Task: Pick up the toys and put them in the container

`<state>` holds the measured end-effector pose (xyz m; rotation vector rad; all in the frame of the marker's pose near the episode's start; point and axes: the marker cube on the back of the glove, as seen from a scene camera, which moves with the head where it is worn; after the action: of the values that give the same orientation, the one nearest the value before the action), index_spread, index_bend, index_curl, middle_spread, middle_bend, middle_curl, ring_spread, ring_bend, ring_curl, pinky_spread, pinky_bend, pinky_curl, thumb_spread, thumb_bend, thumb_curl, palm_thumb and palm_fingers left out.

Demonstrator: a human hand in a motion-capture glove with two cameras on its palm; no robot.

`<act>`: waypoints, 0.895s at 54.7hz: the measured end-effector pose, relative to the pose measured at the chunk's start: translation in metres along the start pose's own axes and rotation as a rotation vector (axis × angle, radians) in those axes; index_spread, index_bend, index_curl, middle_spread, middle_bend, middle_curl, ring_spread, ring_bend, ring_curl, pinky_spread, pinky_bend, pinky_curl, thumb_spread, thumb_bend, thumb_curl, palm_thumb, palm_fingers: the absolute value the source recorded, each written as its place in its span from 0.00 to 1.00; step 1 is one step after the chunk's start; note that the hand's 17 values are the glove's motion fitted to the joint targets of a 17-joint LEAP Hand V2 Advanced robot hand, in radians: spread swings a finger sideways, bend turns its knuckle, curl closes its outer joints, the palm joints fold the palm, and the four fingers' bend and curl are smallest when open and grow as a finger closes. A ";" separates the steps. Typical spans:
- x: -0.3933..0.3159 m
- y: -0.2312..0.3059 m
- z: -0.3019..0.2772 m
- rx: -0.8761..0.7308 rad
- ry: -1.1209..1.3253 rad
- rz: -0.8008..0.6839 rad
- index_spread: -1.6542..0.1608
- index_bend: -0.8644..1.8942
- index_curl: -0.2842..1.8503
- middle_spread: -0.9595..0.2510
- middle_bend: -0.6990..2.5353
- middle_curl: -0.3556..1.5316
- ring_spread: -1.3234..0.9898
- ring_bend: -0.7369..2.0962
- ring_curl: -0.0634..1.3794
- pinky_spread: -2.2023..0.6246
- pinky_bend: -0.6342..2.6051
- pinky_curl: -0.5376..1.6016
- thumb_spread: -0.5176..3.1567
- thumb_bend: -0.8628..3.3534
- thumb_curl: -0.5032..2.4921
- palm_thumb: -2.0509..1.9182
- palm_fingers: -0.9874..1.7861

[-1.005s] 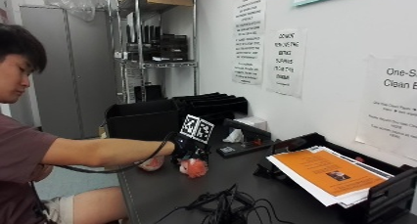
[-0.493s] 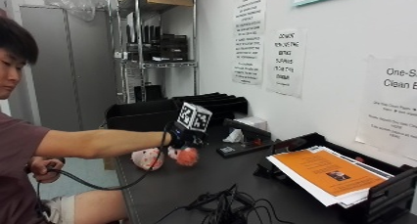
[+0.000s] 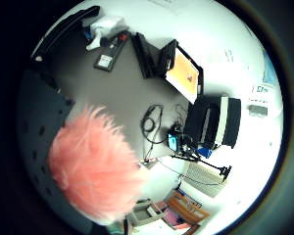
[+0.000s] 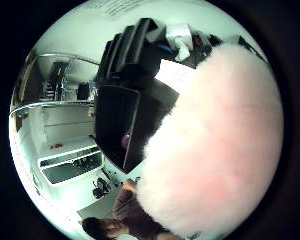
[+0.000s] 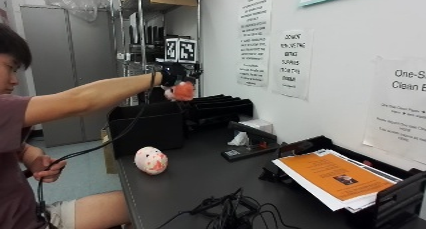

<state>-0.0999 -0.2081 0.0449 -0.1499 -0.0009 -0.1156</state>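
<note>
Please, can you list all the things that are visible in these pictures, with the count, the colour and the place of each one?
pink fluffy toy: one, pink, held in the air above the container
round toy: one, white with red marks, on the table
container: one, black, on the table's far end
table: one, dark grey
paper stack: one, orange top sheet, in a black tray
cables: a bundle, black, table front
right hand: one, black glove, grip around the pink fluffy toy

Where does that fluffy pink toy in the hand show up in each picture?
Outside view: pink toy held in the raised gloved hand, above the black bin.
Little finger view: pink fluff close to the palm.
Thumb view: fills much of the picture.
Shared landmark: black bin.
</note>
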 end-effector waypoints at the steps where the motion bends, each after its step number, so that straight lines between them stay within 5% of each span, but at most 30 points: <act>1: -0.006 0.000 -0.005 0.005 0.006 -0.009 0.73 0.69 0.53 0.49 0.54 0.69 0.36 0.67 0.55 0.65 0.42 0.49 0.27 0.22 0.48 0.69 0.68; 15: -0.128 -0.007 -0.042 0.036 0.059 -0.163 0.74 0.70 0.57 0.51 0.56 0.72 0.36 0.69 0.59 0.65 0.44 0.51 0.24 0.22 0.51 0.69 0.66; 40: -0.311 -0.016 -0.006 0.061 -0.008 -0.492 0.74 0.69 0.62 0.53 0.56 0.74 0.36 0.70 0.61 0.65 0.46 0.52 0.22 0.22 0.56 0.68 0.63; 49: -0.300 -0.012 0.010 -0.174 0.134 -0.402 0.74 0.65 0.63 0.52 0.54 0.73 0.37 0.69 0.61 0.65 0.48 0.53 0.24 0.21 0.56 0.68 0.57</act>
<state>-0.3987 -0.1837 0.0540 -0.3148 0.1134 -0.5274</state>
